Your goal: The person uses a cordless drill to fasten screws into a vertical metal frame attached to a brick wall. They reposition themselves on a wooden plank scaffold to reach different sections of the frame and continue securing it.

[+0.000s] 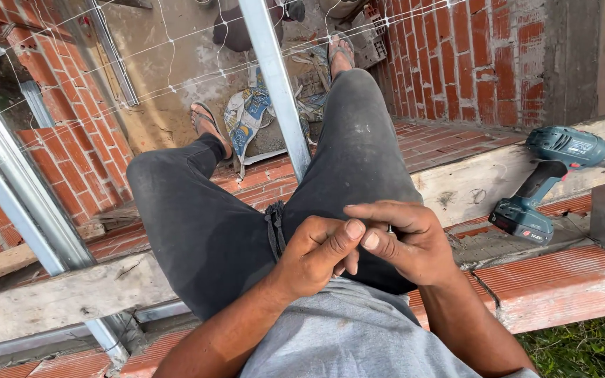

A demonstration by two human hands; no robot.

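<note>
The red brick wall (470, 63) rises ahead and on both sides, and the person sits astride its top course, legs in dark trousers hanging down the inner side. Along that wall top lies a pale timber plank (470, 185), and a grey steel stud (274, 77) stands up between the knees. To the right, on the plank, rests a teal cordless drill (551, 178), well apart from the hands. Over the lap, the left hand (316, 255) and right hand (411, 241) meet, thumbs touching. The right fingers are pinched narrow on a small dark screw (389, 228); the left fingers curl close around it, though what they grip is hidden. Handling it well probably means keeping the pinch low over the lap, since a dropped screw would fall far.
</note>
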